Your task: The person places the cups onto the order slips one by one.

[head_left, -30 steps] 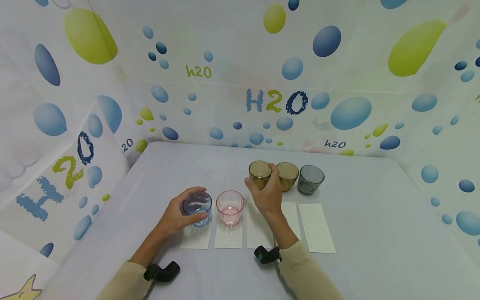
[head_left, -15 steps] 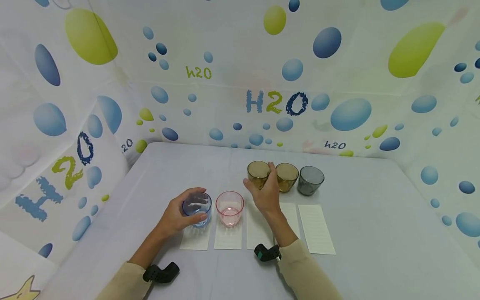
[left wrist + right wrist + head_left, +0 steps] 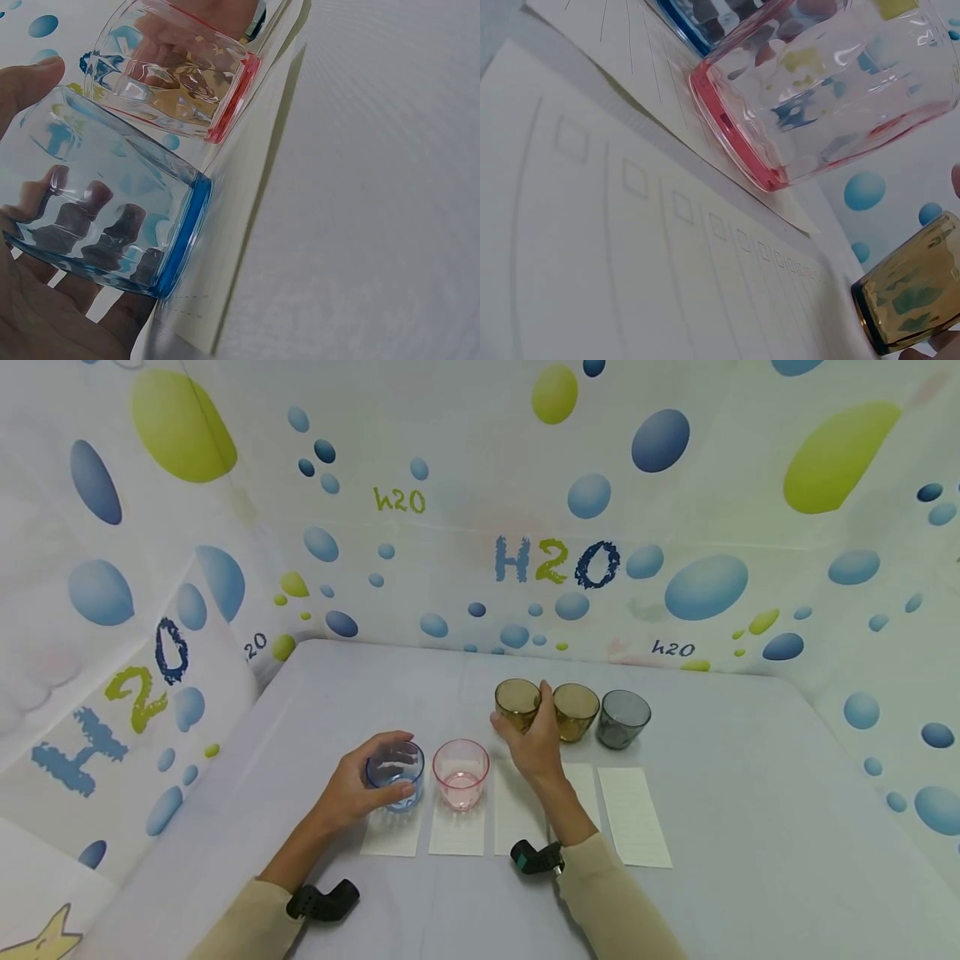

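My left hand (image 3: 352,793) curls round a clear blue-tinted glass (image 3: 395,768) on the left paper slip, thumb in front and fingers behind. In the left wrist view, that blue glass (image 3: 112,195) stands with its thick blue base on the paper. Just right of it is a pink-rimmed glass (image 3: 461,777), untouched. My right hand (image 3: 534,745) grips an amber glass (image 3: 517,702) at the left end of the back row, between thumb and fingers. The right wrist view shows this amber glass (image 3: 911,292) with fingertips at its lower right; most of the hand is outside that view.
A second amber glass (image 3: 576,714) and a smoky grey glass (image 3: 623,720) stand right of my right hand. Pale paper slips (image 3: 636,818) lie in a row on the white-covered table (image 3: 750,827). A patterned curtain (image 3: 450,560) rises behind.
The amber glass in my right hand has shifted very slightly left, away from the second amber glass. My left hand keeps its hold on the blue glass, and the head view tilts a little.
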Available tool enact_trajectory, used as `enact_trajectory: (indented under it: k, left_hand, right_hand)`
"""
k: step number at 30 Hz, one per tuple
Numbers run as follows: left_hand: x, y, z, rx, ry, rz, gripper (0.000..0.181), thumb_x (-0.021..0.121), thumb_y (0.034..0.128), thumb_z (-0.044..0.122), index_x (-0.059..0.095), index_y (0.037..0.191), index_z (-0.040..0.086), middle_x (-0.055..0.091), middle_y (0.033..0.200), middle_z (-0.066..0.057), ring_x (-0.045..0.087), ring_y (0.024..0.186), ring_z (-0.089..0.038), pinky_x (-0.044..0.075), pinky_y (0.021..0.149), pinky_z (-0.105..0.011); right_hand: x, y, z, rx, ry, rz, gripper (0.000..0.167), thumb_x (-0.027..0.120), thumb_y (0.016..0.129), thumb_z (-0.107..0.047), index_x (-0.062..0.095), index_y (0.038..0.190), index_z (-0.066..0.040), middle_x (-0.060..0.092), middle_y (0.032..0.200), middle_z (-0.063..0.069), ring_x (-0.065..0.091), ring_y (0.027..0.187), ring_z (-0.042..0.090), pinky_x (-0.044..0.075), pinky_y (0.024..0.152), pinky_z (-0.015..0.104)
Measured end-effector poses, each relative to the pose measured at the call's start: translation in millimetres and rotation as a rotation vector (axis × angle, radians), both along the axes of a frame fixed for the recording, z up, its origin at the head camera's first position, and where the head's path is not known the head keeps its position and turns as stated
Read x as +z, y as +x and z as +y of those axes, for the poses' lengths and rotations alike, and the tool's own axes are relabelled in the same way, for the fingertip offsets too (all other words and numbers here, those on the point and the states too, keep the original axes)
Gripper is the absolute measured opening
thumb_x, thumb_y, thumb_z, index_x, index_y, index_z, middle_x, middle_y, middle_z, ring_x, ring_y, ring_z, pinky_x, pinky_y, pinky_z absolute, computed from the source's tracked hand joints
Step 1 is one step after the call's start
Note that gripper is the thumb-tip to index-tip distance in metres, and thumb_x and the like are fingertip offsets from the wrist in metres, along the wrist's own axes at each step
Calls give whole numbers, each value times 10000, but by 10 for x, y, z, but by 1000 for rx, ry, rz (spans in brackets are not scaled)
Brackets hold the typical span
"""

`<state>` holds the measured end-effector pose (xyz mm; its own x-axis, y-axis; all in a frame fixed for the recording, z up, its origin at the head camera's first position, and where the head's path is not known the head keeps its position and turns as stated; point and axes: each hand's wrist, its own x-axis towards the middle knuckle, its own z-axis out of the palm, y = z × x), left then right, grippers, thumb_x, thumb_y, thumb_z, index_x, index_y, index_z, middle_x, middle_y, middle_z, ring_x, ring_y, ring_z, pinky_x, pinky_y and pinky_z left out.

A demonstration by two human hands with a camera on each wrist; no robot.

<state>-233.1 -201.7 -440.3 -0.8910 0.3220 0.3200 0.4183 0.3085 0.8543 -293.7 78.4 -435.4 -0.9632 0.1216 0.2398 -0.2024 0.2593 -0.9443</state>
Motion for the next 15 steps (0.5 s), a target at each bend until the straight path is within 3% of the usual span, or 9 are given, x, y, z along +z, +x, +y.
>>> enact_trajectory:
  k: [3, 6, 12, 15]
  left_hand:
    - [16, -1, 5, -2, 0, -2, 638, 785, 843, 161, 528, 1426, 136, 638, 1308, -93, 636, 1172, -315, 538, 983, -413]
    - [3, -3, 4, -4, 2, 5, 633, 782, 843, 158, 529, 1422, 125, 641, 1296, -109, 644, 1155, -329, 556, 964, -435]
    - [-2, -2, 8, 1, -1, 7, 630, 783, 840, 160, 534, 1418, 128, 643, 1300, -95, 638, 1162, -315, 534, 967, -323]
    - [9, -6, 10, 5, -4, 8, 632, 786, 839, 158, 534, 1419, 127, 642, 1305, -90, 630, 1174, -311, 530, 983, -368]
  right_hand:
    - [8, -17, -6, -9, 0, -13, 1010, 769, 870, -361, 150, 1616, -77, 232, 1654, 188, 235, 1523, 313, 200, 1232, 507]
    - [1, -32, -16, -27, 5, -38, 1005, 768, 868, -372, 163, 1612, -68, 248, 1647, 193, 252, 1517, 318, 209, 1232, 496]
    - [-12, -35, -30, -49, 16, -71, 974, 751, 884, -360, 172, 1605, -55, 271, 1634, 207, 274, 1508, 332, 209, 1234, 491]
    - [-5, -34, -30, -51, 21, -69, 980, 764, 881, -346, 170, 1606, -58, 270, 1634, 207, 272, 1509, 334, 211, 1233, 491]
